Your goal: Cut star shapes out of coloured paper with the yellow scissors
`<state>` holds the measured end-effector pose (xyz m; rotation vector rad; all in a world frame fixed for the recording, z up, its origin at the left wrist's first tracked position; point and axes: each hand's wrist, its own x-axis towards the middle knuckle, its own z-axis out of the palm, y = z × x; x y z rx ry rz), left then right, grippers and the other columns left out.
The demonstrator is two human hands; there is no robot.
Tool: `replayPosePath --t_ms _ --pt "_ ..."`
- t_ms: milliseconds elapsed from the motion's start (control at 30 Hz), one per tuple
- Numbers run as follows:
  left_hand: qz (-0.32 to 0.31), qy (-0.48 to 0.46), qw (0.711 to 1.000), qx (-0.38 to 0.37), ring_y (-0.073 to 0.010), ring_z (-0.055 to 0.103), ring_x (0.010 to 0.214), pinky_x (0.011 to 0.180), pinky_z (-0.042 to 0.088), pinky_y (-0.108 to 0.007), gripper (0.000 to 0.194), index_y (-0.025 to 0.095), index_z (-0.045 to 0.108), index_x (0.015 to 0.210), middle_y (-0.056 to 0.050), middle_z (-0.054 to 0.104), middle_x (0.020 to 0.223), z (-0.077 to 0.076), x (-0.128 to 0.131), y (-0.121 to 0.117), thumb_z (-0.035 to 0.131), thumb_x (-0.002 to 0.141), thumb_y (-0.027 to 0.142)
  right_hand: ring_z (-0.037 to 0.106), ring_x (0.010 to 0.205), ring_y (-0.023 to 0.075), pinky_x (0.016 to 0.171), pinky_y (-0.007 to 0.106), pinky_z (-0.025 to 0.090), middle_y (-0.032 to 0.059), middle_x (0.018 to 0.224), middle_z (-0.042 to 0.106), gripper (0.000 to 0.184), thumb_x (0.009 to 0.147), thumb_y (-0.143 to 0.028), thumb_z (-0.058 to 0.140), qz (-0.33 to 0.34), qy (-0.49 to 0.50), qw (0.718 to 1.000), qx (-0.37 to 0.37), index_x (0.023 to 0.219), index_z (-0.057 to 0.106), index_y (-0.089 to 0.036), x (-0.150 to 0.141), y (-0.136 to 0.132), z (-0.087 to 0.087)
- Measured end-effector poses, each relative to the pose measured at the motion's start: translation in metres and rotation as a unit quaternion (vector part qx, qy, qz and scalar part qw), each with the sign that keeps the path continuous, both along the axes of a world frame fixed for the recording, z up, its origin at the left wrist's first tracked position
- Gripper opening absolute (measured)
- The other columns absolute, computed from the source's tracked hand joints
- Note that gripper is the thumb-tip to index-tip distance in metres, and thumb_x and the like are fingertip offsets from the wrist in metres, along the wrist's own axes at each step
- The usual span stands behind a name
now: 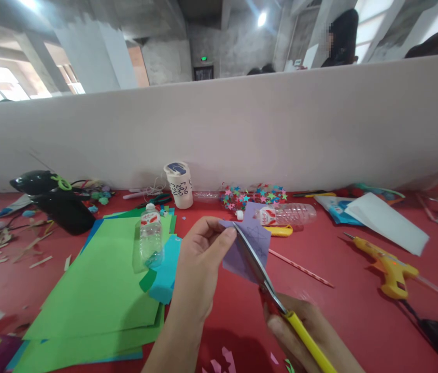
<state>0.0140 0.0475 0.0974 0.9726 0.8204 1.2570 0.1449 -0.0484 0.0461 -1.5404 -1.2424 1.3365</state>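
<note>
My left hand [199, 264] pinches a piece of purple paper [252, 243] with a pencilled star on it, thumb on top. My right hand [304, 331] grips a pair of scissors [257, 272] with yellow and red handles. Their blades lie across the purple paper, pointing up toward my left thumb. Both hands hover over the red table [339, 311] near its front edge.
A stack of green and blue paper sheets [98, 290] lies left with an upright plastic bottle [151, 238] on it. A yellow glue gun [390, 267], a pencil [300, 268], a lying bottle [288, 213], a paper cup [179, 184] and star confetti [250, 196] surround the hands. A white partition [242, 129] backs the table.
</note>
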Motion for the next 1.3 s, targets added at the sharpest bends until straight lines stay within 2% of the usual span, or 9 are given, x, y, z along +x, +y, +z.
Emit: replayPosePath --t_ms 167,367,533,667,767,900,1000,1167,1300 --pt "0.029 0.052 0.998 0.014 -0.0089 0.048 0.059 0.058 0.036 -0.022 0.012 0.018 0.056 0.067 0.005 0.056 0.062 -0.004 -0.002 0.005 0.067 0.069 0.023 0.034 0.043 0.0106 0.041 0.024 0.032 -0.0058 0.047 0.034 0.053 0.074 -0.071 0.050 0.016 -0.035 0.998 0.056 0.055 0.038 -0.023 0.001 0.006 0.003" --pt "0.037 0.105 0.994 0.021 -0.0093 0.044 0.057 0.056 0.033 -0.022 0.015 0.018 0.054 0.064 0.005 0.052 0.060 -0.011 -0.002 0.011 0.067 0.067 0.026 0.044 0.052 0.0145 0.050 0.026 0.039 -0.0032 0.054 0.041 0.051 0.075 -0.069 0.049 -0.012 -0.029 0.998 0.060 0.056 0.043 -0.022 -0.002 0.004 0.010" --pt "0.030 0.105 0.994 0.021 -0.0091 0.043 0.056 0.056 0.031 -0.022 0.016 0.018 0.055 0.061 0.005 0.050 0.056 -0.015 0.001 0.012 0.068 0.066 0.026 0.039 0.048 0.0134 0.047 0.026 0.035 -0.0048 0.052 0.037 0.053 0.073 -0.074 0.046 -0.031 -0.013 0.999 0.034 0.060 0.042 -0.023 -0.002 0.004 0.006" --pt "0.007 0.110 0.994 -0.016 -0.0085 0.042 0.053 0.053 0.031 -0.021 0.020 0.017 0.054 0.062 0.005 0.050 0.055 -0.015 -0.002 0.015 0.070 0.063 0.030 0.023 0.037 0.0075 0.038 0.023 0.018 -0.0096 0.046 0.022 0.057 0.075 -0.077 0.037 0.006 -0.013 1.000 0.006 0.056 0.030 -0.024 -0.002 0.008 -0.003" --pt "-0.018 0.138 0.990 -0.035 -0.0092 0.042 0.051 0.051 0.031 -0.022 0.022 0.018 0.052 0.064 0.005 0.050 0.055 -0.016 -0.009 0.019 0.069 0.064 0.032 0.024 0.030 0.0058 0.033 0.020 0.017 -0.0114 0.038 0.027 0.057 0.076 -0.077 0.034 0.011 0.010 0.999 -0.042 0.060 0.037 -0.023 0.001 0.010 -0.009" --pt "-0.089 0.280 0.956 0.002 -0.0100 0.042 0.052 0.052 0.030 -0.023 0.016 0.018 0.054 0.060 0.005 0.050 0.055 -0.028 -0.021 0.030 0.064 0.067 0.027 0.025 0.026 0.0042 0.030 0.016 0.023 -0.0137 0.035 0.029 0.053 0.081 -0.070 0.036 -0.031 0.077 0.995 -0.057 0.065 0.044 -0.021 0.008 0.012 -0.013" --pt "-0.169 0.385 0.906 0.049 -0.0122 0.047 0.056 0.056 0.033 -0.024 0.008 0.017 0.059 0.058 0.003 0.054 0.057 -0.044 -0.027 0.039 0.062 0.064 0.020 0.026 0.024 0.0031 0.030 0.015 0.024 -0.0142 0.034 0.030 0.050 0.084 -0.065 0.036 -0.051 0.088 0.994 -0.049 0.065 0.045 -0.020 0.013 0.014 -0.014" --pt "-0.167 0.397 0.901 0.051 -0.0162 0.057 0.069 0.064 0.038 -0.026 0.006 0.018 0.057 0.060 0.000 0.060 0.064 -0.054 -0.027 0.043 0.061 0.061 0.015 0.026 0.024 0.0030 0.028 0.014 0.023 -0.0140 0.034 0.031 0.051 0.079 -0.069 0.041 -0.055 0.073 0.995 -0.039 0.064 0.044 -0.021 0.016 0.017 -0.008" --pt "-0.339 0.284 0.896 -0.037 -0.0166 0.065 0.060 0.060 0.045 -0.028 0.006 0.019 0.052 0.071 -0.001 0.066 0.064 -0.035 -0.020 0.027 0.057 0.071 0.021 0.029 0.025 0.0037 0.031 0.016 0.023 -0.0127 0.032 0.032 0.043 0.077 -0.058 0.052 -0.043 0.014 0.999 -0.010 0.058 0.038 -0.022 0.019 0.021 -0.003"
